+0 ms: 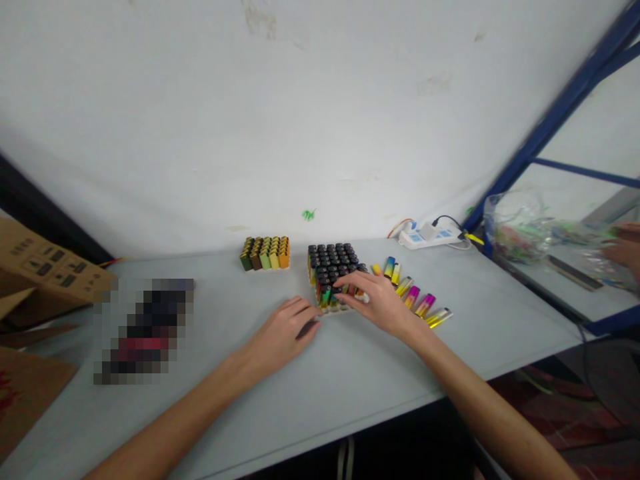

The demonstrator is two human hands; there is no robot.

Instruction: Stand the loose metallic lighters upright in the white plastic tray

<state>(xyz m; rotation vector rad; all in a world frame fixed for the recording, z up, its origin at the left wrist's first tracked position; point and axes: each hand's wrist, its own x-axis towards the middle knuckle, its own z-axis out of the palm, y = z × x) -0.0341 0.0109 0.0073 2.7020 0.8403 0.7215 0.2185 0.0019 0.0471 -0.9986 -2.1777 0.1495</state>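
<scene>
A white tray (327,310) holds upright rows of lighters (333,257) with black tops and coloured bodies. My right hand (377,300) reaches over its front right part. Thumb and forefinger close around a black-topped lighter (337,292) at the front row. My left hand (287,330) lies on the table at the tray's front left corner, fingers bent and thumb apart, fingertips at the tray's edge. Nothing shows clearly in its grasp. Loose lighters (411,297) in yellow, pink and blue lie right of the tray, partly behind my right hand.
A second block of gold-topped lighters (265,253) stands left of the tray near the wall. A white power strip (433,235) lies at the back right. Cardboard boxes (50,267) and a blurred-out dark item (150,327) are at left. Beyond the blue frame (545,133), another person's hand (623,250) is near plastic bags (520,230).
</scene>
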